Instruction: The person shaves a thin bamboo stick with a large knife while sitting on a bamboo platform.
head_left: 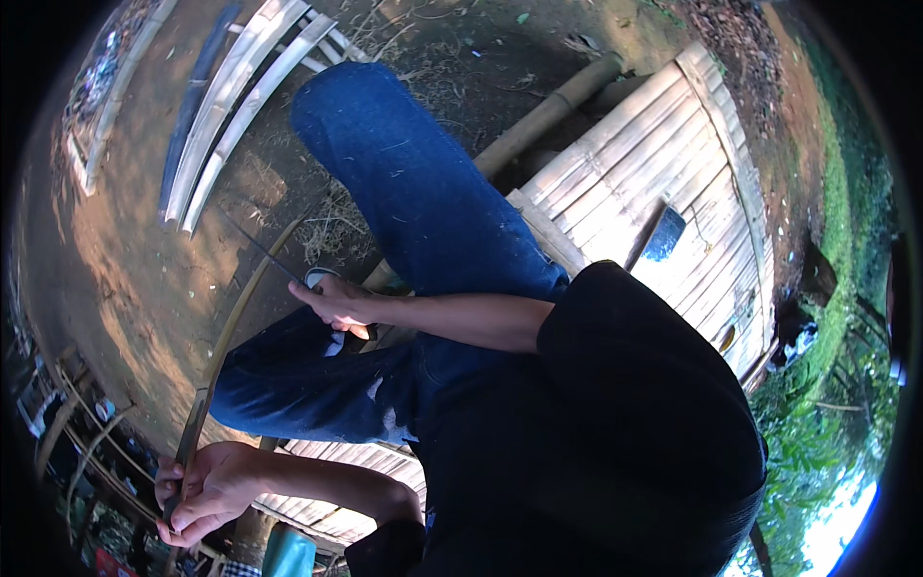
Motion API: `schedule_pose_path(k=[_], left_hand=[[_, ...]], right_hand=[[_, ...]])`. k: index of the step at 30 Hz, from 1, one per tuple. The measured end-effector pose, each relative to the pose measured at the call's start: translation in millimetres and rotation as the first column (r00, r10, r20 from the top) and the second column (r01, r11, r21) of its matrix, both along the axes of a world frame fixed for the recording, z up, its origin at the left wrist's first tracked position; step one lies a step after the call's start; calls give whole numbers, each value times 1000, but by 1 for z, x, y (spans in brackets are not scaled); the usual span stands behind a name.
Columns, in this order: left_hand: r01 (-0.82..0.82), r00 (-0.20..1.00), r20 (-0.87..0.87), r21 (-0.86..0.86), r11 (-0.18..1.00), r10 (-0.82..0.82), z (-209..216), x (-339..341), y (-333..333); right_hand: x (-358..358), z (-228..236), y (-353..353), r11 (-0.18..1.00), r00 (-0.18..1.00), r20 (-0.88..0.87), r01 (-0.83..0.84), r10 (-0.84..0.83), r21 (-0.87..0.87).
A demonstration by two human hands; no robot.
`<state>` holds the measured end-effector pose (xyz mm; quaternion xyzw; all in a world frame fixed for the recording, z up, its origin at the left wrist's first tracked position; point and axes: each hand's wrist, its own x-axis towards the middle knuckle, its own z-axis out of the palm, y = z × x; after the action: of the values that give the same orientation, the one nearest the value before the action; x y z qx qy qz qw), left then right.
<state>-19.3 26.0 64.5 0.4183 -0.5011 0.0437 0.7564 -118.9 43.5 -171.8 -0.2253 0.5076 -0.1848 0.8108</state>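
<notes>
My left hand [213,489], low at the left, is closed around the lower end of a long, thin bamboo strip [227,332]. The strip bends upward past my knee and tapers toward its far end. My right hand [335,300] is closed on the handle of a knife [279,262], which is mostly hidden in the fist. Its narrow dark blade points up and left and crosses the strip near the far end. Whether the blade touches the strip I cannot tell. Both hands are close to my bent legs in blue jeans [423,202].
I sit on a slatted bamboo bench [625,173]. A flat, dark rectangular object [663,234] lies on it. Split bamboo poles [231,96] rest on the dirt ground [125,260] at the upper left. A green cylinder-like object [288,552] is beside my left forearm.
</notes>
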Motion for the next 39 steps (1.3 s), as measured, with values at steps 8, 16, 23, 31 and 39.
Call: schedule_pose_path(k=[8,16,23,31,39], left_hand=[[-26,986,161,-42,999,33,-4,-7,-22],[-130,991,33,-74,989,132,-2,6,-27],[-79,992,93,-70,994,85,-3,4,-22],[-92,995,34,-2,996,92,0,-5,-15],[-67,998,1,30,997,67,1,12,2]], right_hand=[[2,24,4,590,990,122,138,-68,-796],[9,-3,-4,971,976,108,170,-190,168],[13,15,3,717,995,47,94,-86,-691],[6,-16,11,987,926,345,128,-155,99],[8,20,12,767,998,-59,-8,-39,-641]])
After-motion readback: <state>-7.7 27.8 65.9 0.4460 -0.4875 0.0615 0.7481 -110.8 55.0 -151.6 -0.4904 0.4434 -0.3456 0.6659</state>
